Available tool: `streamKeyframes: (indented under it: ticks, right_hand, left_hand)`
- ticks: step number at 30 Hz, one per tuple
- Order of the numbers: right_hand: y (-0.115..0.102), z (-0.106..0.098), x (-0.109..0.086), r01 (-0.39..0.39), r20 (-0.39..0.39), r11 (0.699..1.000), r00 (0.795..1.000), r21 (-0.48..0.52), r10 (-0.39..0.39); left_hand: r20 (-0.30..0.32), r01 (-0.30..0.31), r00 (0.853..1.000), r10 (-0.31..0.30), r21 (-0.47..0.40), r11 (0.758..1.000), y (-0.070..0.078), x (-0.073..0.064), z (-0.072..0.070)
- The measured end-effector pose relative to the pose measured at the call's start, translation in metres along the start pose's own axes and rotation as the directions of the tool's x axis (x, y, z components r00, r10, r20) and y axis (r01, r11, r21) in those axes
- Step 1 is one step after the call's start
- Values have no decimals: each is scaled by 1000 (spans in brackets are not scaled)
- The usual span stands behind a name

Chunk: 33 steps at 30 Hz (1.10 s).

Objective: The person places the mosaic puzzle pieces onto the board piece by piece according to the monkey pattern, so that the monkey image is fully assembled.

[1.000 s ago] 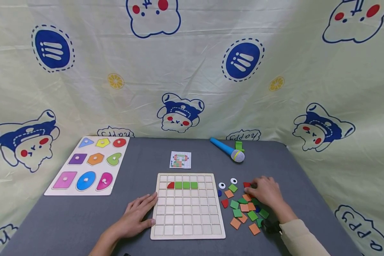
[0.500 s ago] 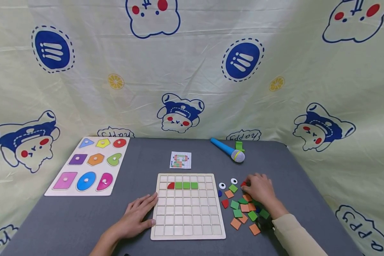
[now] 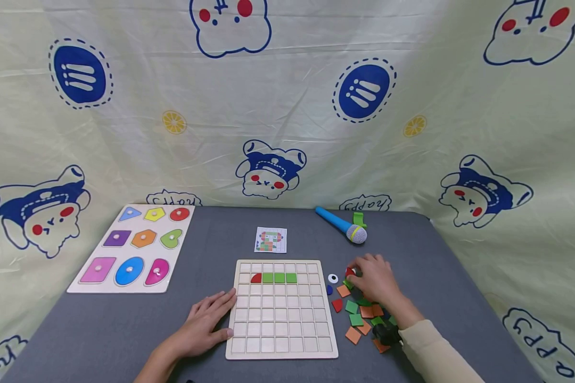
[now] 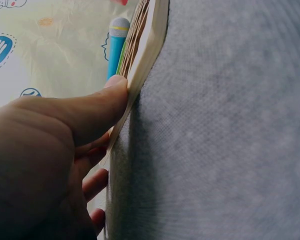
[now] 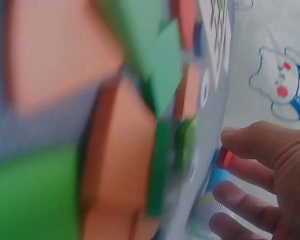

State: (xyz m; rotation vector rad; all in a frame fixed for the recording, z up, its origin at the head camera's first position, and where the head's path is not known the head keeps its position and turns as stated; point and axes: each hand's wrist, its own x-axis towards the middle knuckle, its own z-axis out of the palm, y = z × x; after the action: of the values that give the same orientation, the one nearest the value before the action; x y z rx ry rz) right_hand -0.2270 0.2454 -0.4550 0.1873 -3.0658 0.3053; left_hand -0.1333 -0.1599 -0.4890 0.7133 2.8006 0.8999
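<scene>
Inside the grid board (image 3: 280, 315) lie a red tile (image 3: 256, 278) and three green tiles (image 3: 279, 278); the right grip (image 3: 376, 280) pinches a red piece (image 5: 226, 158); the left grip (image 3: 205, 325), unclenched, touches the board.

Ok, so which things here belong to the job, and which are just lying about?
Part of the job:
- grid board, touched by the left hand
- red piece, pinched by the right hand
- loose pieces
- card, likely the pattern

Seemingly just lying about:
- microphone
- shape puzzle
- green object by the microphone
</scene>
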Motion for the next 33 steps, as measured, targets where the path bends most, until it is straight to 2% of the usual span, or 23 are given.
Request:
streamKeyframes:
  ticks: [4,12,19,23,33]
  right_hand:
    - [-18,0,-1,74,-33,997,997,-2,-74]
    - [-50,9,2,167,-44,986,985,2,-167]
    - [-73,19,9,222,18,974,975,54,-223]
    - [-81,23,13,266,25,962,963,70,-268]
    - [-87,28,20,263,83,962,959,79,-269]
  left_hand:
    - [-7,-5,1000,5,2,1000,0,-1,0]
    - [6,1,1000,-1,-3,1000,0,0,-1]
    - [26,16,1000,-16,-8,1000,0,1,-2]
    - [29,17,999,-17,-6,1000,1,1,-2]
    - [21,8,1000,-8,2,1000,0,0,-2]
